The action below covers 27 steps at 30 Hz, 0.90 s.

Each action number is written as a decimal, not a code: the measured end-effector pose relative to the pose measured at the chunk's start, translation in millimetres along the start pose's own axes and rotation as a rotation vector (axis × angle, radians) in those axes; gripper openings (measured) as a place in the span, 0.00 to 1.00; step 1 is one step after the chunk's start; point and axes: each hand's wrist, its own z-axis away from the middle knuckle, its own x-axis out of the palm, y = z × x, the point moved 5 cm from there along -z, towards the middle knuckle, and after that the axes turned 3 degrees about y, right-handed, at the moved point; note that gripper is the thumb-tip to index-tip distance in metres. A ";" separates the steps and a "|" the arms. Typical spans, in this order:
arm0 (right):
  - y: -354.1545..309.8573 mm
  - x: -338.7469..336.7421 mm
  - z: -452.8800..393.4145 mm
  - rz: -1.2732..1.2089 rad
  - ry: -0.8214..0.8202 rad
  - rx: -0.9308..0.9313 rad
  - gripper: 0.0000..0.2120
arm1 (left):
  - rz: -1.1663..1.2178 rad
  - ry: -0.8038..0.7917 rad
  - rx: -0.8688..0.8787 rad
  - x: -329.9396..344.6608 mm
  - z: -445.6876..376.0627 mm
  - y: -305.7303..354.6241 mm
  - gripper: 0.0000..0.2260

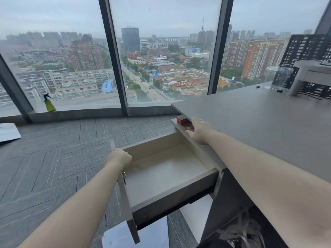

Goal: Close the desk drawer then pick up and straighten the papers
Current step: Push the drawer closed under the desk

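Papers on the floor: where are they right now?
In the head view, white papers lie on the carpet directly beneath the open drawer; another sheet lies far left near the window.

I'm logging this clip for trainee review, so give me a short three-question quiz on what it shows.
1. True or false: the desk drawer is pulled out and looks empty.
2. Which of the hands grips the drawer front? A) left hand B) right hand C) both
3. Where do white papers lie?

Key
1. True.
2. A. The left hand curls over the drawer front's top edge; the right hand rests at the desktop edge, near the red boxes on the shelf below.
3. On the carpet beneath the open drawer; another sheet lies on the floor at far left.
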 end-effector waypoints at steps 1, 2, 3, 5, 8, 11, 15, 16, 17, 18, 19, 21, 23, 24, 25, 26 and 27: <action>1.1 -1.2 -1.4 -0.004 -0.006 -0.010 0.33 | -0.001 0.000 0.025 1.5 1.1 7.0 0.19; 2.5 -1.9 -2.6 -0.005 -0.013 -0.019 0.32 | 0.003 0.004 0.043 2.5 4.1 14.5 0.19; 4.2 -1.8 -4.3 -0.004 -0.018 -0.030 0.31 | 0.003 0.013 0.072 4.3 4.7 22.2 0.18; 7.2 -2.1 -8.3 -0.001 -0.021 -0.052 0.30 | 0.005 0.010 0.122 9.4 7.4 39.3 0.18; 11.5 -3.8 -14.6 -0.025 -0.017 -0.076 0.29 | 0.046 0.000 0.176 16.7 10.8 63.9 0.18; 15.1 -5.3 -20.4 -0.049 -0.020 -0.096 0.28 | 0.131 -0.031 0.216 28.0 13.9 86.3 0.16; 19.4 -6.6 -28.1 -0.074 -0.026 -0.127 0.27 | 0.372 -0.133 0.225 45.9 15.6 112.4 0.20; 20.2 -7.1 -29.6 -0.080 -0.028 -0.135 0.27 | 0.424 -0.168 0.232 49.0 18.3 120.8 0.21; 21.0 -7.5 -31.3 -0.088 -0.027 -0.140 0.27 | 0.463 -0.203 0.242 52.3 20.4 129.9 0.22; 21.5 -7.7 -32.8 -0.096 -0.026 -0.143 0.27 | 0.487 -0.239 0.251 55.8 22.3 139.0 0.24; 21.9 -7.9 -34.5 -0.103 -0.024 -0.146 0.27 | 0.499 -0.270 0.262 59.2 23.8 148.2 0.25; 22.6 -7.5 -37.5 -0.116 -0.022 -0.152 0.27 | 0.494 -0.321 0.284 67.2 22.8 163.2 0.27; 22.5 -7.6 -39.6 -0.129 -0.024 -0.162 0.27 | 0.513 -0.365 0.295 77.0 15.7 173.9 0.28; 22.4 -7.7 -40.5 -0.134 -0.027 -0.166 0.27 | 0.523 -0.381 0.299 82.4 11.2 178.3 0.29; 22.5 -8.0 -41.5 -0.135 -0.027 -0.172 0.27 | 0.537 -0.395 0.301 87.8 7.1 182.5 0.30; 22.0 -8.0 -42.9 -0.132 -0.027 -0.178 0.27 | 0.554 -0.406 0.300 92.7 4.0 186.4 0.31; 21.7 -8.0 -44.0 -0.129 -0.028 -0.184 0.27 | 0.578 -0.419 0.302 97.2 2.4 190.4 0.32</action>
